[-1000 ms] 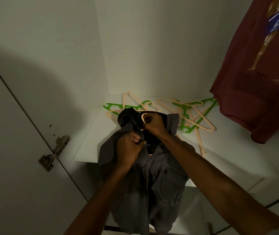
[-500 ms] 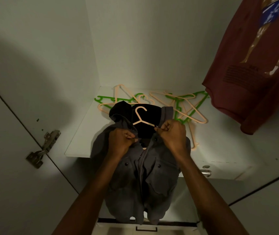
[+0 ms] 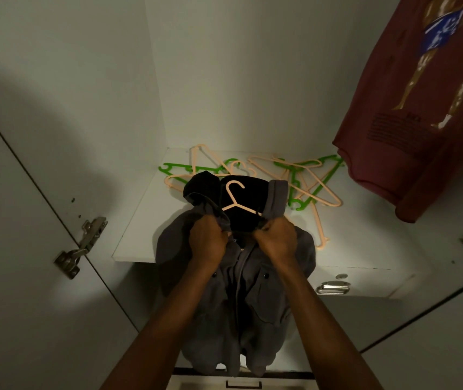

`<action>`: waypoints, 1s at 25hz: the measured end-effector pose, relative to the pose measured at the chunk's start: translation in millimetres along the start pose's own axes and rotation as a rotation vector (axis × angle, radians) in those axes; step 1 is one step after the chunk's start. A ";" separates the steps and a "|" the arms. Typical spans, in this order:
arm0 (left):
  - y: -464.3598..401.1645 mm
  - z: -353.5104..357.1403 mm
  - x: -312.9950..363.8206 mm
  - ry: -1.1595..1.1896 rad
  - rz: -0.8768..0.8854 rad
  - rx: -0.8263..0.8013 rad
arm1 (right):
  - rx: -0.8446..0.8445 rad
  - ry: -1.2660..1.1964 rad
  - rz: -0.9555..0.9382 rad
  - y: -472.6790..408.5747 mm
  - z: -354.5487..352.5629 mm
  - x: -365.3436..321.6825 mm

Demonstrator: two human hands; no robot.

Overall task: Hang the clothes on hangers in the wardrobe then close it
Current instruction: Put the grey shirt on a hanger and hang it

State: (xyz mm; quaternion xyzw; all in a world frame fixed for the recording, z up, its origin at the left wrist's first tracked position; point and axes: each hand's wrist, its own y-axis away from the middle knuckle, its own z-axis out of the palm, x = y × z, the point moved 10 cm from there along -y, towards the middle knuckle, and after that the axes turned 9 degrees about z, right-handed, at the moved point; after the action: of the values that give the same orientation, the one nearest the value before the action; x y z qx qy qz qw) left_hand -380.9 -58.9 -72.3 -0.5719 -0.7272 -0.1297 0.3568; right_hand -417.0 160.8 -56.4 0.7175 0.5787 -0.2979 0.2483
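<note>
**Shirt on its hanger, hook pointing away**

The grey shirt (image 3: 236, 280) hangs over the shelf (image 3: 140, 237) edge. Left hand (image 3: 206, 240) and right hand (image 3: 276, 239) each clench the collar; the hanger (image 3: 234, 199) hook lies just beyond both, nearly midway.

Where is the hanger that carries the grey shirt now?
In the head view it sits centre frame, inside the grey shirt, its peach hanger hook showing above the left hand and right hand.

Probably a home bedroom: dim white wardrobe (image 3: 224, 66), loose hangers (image 3: 303, 178) on its shelf (image 3: 146, 229), hanging T-shirt (image 3: 421, 108).
</note>
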 end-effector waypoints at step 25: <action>8.2 -15.7 -7.2 0.314 0.039 0.037 | 0.042 -0.725 -0.125 19.3 -7.1 -3.1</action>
State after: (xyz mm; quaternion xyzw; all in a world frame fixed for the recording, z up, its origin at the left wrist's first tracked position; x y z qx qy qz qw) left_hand -366.9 -71.0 -67.7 -0.5519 -0.6534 -0.1971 0.4792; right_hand -397.6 159.6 -48.9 0.5335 0.4897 -0.5591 0.4038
